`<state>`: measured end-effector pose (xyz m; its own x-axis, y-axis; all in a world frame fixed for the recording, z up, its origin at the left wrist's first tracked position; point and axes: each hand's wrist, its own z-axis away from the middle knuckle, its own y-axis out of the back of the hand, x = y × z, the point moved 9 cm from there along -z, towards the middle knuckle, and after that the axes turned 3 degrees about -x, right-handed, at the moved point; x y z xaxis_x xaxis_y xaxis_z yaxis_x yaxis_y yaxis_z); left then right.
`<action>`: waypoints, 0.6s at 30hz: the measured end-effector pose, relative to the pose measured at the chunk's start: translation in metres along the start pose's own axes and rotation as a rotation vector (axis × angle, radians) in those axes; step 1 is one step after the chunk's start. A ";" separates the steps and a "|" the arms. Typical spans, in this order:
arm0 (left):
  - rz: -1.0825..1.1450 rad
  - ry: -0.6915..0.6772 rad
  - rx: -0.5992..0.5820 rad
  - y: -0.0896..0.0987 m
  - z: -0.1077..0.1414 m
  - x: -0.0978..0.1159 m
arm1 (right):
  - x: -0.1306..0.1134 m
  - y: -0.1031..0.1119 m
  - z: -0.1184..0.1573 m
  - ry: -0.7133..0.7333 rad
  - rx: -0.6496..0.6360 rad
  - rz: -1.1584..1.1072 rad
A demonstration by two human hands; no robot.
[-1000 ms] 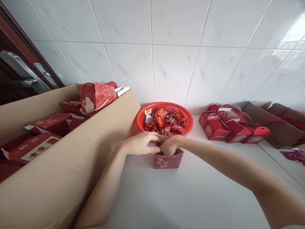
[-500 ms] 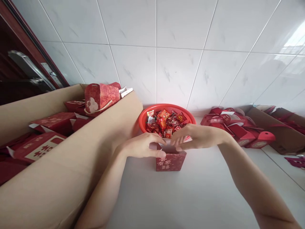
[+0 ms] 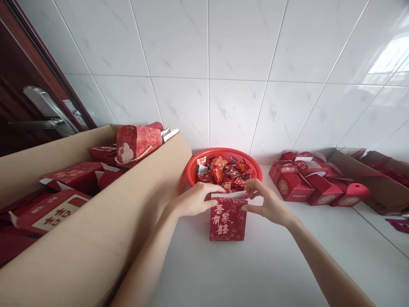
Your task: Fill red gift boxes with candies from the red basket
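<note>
A red box with pale characters on its front [image 3: 228, 219] stands upright on the pale surface, its white inner edge showing at the top. My left hand [image 3: 198, 199] grips its upper left corner between thumb and fingers. At the upper right corner, my right hand [image 3: 266, 204] holds the box with its thumb at the front and its fingers bent behind. Just behind the box is a red plastic basket [image 3: 191, 168] with wrapped sweets [image 3: 218, 174] in it. The box and hands hide part of the basket's near rim.
A long cardboard box [image 3: 140, 192] at the left holds several red boxes [image 3: 72, 175]. Several closed red boxes [image 3: 294, 186] are grouped at the right, beside another cardboard box [image 3: 358, 181]. A tiled wall [image 3: 236, 115] rises behind; a dark door [image 3: 19, 94] is far left.
My right hand has moved from above the box's opening to its upper right corner and taken hold. The box now shows more of its front, and the camera view has shifted slightly.
</note>
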<state>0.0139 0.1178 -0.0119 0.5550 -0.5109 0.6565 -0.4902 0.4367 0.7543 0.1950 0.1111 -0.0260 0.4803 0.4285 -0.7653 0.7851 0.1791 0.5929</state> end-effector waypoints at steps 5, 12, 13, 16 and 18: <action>0.041 -0.050 0.072 0.010 0.000 0.007 | -0.003 -0.012 -0.001 0.034 -0.051 -0.183; 0.163 -0.097 0.143 0.015 0.000 0.008 | -0.002 -0.002 0.003 0.047 0.149 -0.351; 0.158 -0.102 0.151 0.016 0.000 0.008 | -0.001 -0.001 0.004 0.056 0.171 -0.336; 0.127 -0.116 0.170 0.018 0.000 0.008 | -0.002 0.001 0.005 0.087 0.195 -0.309; 0.117 -0.117 0.170 0.018 0.000 0.008 | -0.003 0.000 0.006 0.101 0.176 -0.293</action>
<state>0.0091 0.1216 0.0071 0.4107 -0.5512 0.7263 -0.6585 0.3716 0.6544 0.1961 0.1042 -0.0251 0.1907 0.4687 -0.8625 0.9433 0.1556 0.2931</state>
